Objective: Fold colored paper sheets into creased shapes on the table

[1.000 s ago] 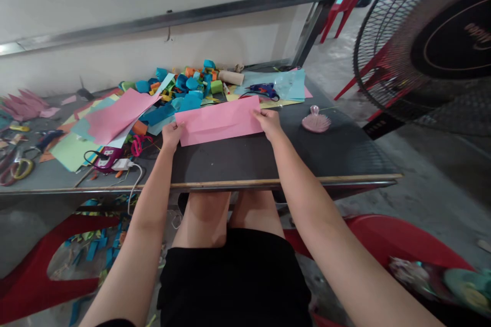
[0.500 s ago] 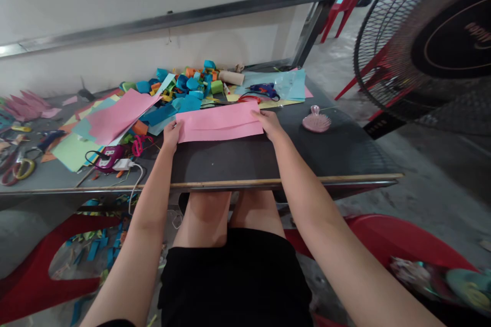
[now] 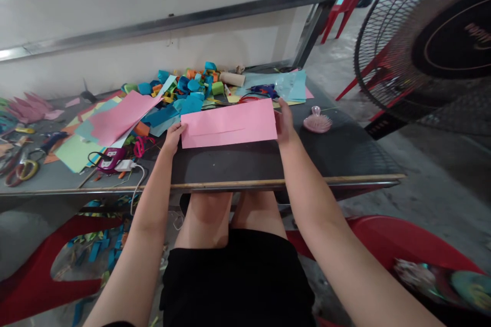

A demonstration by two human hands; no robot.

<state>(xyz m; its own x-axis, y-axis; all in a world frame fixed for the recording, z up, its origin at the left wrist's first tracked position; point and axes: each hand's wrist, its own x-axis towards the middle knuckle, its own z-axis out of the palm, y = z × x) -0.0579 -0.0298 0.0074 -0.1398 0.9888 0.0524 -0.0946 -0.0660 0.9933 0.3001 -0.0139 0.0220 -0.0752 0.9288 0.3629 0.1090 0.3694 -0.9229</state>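
A long strip of pink paper (image 3: 230,120) is stretched between my two hands, just above the dark tabletop. A thin line runs across it, like the edge of a fold or a second layer. My left hand (image 3: 174,137) pinches its left end between thumb and fingers. At the right end, my right hand (image 3: 284,120) grips the edge, with some fingers hidden behind the paper. Beyond the strip lies a blue glue gun (image 3: 264,90), close to my right hand. Pink scissors handles (image 3: 141,146) rest left of my left hand.
Rolled blue, green and orange paper pieces (image 3: 187,84) are heaped at the back. Coloured sheets (image 3: 118,117) and a purple power socket (image 3: 111,160) lie left. To the right are a pink hairbrush (image 3: 317,121) and a large fan (image 3: 425,46). The table's front edge (image 3: 230,184) is near me.
The pink paper has shifted slightly right and its right end has tilted up. My right hand has moved right and turned at the paper's edge.
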